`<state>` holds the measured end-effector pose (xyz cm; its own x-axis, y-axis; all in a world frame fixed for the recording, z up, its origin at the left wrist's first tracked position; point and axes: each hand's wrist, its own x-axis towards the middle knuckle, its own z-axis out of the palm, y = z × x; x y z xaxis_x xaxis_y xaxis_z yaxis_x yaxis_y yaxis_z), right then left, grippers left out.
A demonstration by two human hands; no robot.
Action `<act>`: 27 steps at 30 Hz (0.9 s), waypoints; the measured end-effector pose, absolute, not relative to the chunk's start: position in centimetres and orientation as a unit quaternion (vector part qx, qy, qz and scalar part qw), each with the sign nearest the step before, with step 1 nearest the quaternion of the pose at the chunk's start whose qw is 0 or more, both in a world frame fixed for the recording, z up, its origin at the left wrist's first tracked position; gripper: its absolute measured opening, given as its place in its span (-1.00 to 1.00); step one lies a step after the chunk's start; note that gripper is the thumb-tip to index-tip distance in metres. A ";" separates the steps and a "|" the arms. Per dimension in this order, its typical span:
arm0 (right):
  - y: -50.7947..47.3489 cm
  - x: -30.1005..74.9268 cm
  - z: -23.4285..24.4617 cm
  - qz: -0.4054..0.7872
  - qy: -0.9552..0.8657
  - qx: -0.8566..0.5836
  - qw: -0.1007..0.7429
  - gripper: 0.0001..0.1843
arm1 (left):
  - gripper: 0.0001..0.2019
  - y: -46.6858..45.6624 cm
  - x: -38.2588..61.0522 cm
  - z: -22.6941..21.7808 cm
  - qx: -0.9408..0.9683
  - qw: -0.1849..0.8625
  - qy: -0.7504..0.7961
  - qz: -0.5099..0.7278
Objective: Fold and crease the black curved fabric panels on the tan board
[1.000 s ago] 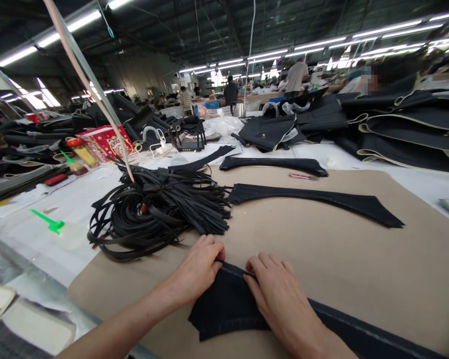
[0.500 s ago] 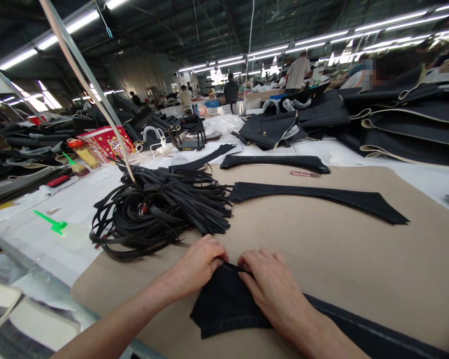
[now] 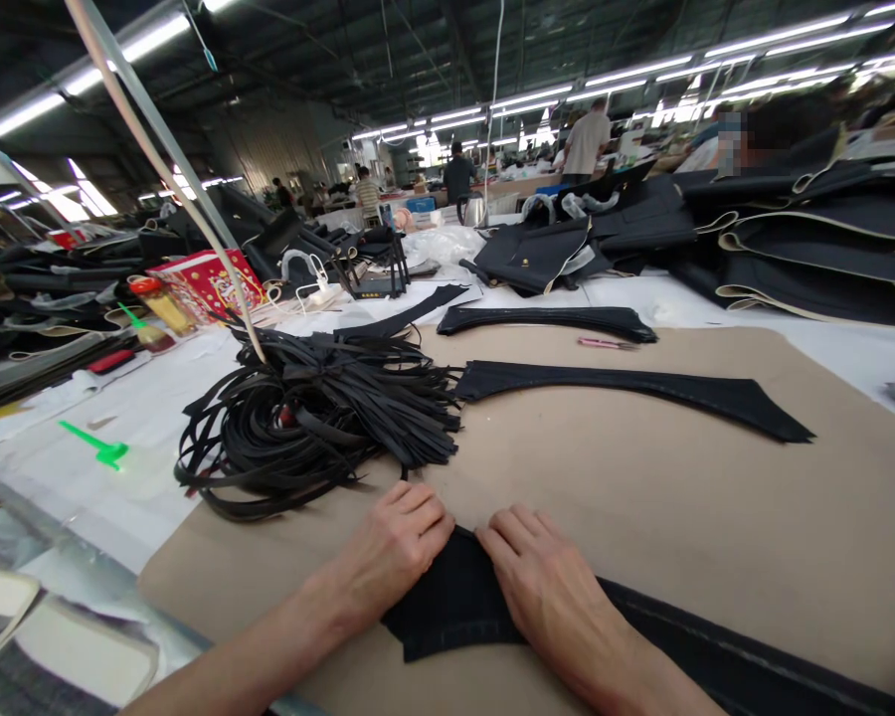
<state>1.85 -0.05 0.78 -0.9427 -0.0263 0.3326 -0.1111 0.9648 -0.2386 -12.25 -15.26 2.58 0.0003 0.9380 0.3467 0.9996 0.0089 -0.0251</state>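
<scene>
A long black material piece (image 3: 458, 607) with a flared end and a pale stitch-like line lies across the brown board near me. My left hand (image 3: 409, 537) is closed at the far left edge of that flared end, its fingertips curled down and partly hidden. Just to the right, my right hand (image 3: 541, 577) lies over the piece, fingers bent over the same far edge. A short stretch of edge shows between the two hands. Beyond the right wrist the piece narrows and runs off toward the lower right.
A coiled bundle of black strips (image 3: 268, 447) lies left of centre. Similar black pieces (image 3: 626, 388) rest farther back on the brown board (image 3: 716, 497), near pink-handled snips (image 3: 601, 343). A green applicator (image 3: 104, 449) is at left. A slanted pole (image 3: 194, 214) rises behind the strips.
My left hand has rolled over, so its back and knuckles now face up at the edge. The fold along the far edge looks flatter. My right hand has shifted slightly.
</scene>
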 end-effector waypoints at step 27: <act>4.3 6.1 2.1 0.064 -0.987 0.090 0.114 -0.92 | -0.57 -15.4 -9.3 1.1 -0.653 0.017 -0.732 -0.195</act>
<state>6.06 4.28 2.08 -0.9575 -0.1638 0.2375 -0.1930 0.9756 -0.1051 -9.35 -15.40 1.07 -0.1465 0.9491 0.2788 0.9622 0.0713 0.2628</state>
